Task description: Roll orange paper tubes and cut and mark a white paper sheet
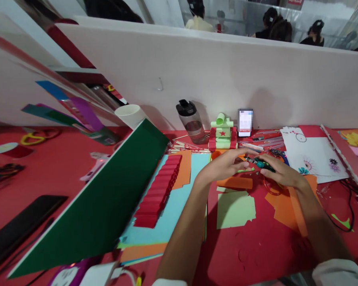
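Teal-handled tool [260, 163] lies on red bench [250, 250] between both hands, just in front of paper model [222, 136]. Right hand [282, 171] covers its handle end, fingers curled over it; whether clamped, cannot tell. Left hand [223, 165] spread flat, fingers apart, tips at tool's other end, likely steadying. Orange paper [289, 206] under hands. Green board [107, 202] leans at left; water bottle [191, 121], phone [245, 122] behind, well clear.

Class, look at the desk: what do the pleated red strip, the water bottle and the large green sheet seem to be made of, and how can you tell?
Pleated red strip: likely matte paper, from its sharp accordion folds. Water bottle: probably clear, glossy plastic, see-through with a dark lid. Large green sheet: seemingly stiff matte card or foam board, flat with a pale edge showing.
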### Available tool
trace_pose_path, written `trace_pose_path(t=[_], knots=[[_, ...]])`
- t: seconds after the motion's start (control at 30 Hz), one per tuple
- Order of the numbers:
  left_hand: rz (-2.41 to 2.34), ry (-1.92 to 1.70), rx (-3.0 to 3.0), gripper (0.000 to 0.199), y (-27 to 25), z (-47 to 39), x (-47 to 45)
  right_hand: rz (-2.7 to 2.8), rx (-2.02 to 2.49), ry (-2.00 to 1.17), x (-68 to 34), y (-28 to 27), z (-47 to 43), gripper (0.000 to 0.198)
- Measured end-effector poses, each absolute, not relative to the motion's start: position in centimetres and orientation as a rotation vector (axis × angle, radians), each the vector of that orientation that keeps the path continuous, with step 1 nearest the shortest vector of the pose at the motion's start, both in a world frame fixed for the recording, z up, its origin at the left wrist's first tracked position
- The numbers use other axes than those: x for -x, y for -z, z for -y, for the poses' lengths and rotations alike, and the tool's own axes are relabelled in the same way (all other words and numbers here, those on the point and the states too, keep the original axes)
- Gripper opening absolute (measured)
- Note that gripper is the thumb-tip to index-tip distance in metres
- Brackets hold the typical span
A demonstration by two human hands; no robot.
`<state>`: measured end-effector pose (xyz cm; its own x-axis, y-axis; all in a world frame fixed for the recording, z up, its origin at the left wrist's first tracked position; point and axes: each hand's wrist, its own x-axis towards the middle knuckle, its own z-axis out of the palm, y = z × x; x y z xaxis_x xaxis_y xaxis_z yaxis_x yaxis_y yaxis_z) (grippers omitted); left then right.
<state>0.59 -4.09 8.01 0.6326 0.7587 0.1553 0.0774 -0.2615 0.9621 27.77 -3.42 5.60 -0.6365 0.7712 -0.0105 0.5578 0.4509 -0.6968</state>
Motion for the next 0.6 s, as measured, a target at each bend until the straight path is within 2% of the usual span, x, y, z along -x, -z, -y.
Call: trace_pose_path(t=[0.17,0.33,0.6], knots=[[-0.710,-0.651,-1.776,0.041,-7.3,3.9,-1.1,2.421,1.182,-0.893,-28.2,-3.5,4.4,0.065],[-0.722,-0.606,-1.842,0.036,-6.9,3.8,-1.5,2.356,1.257,-0.786,-28.3,-2.4,5.2,0.065],[-0.726,-0.499,-1.888,0.043,-6.8,3.8,-1.3,2.272,1.251,-0.849,-27.5,-1.8,6.2,0.049]])
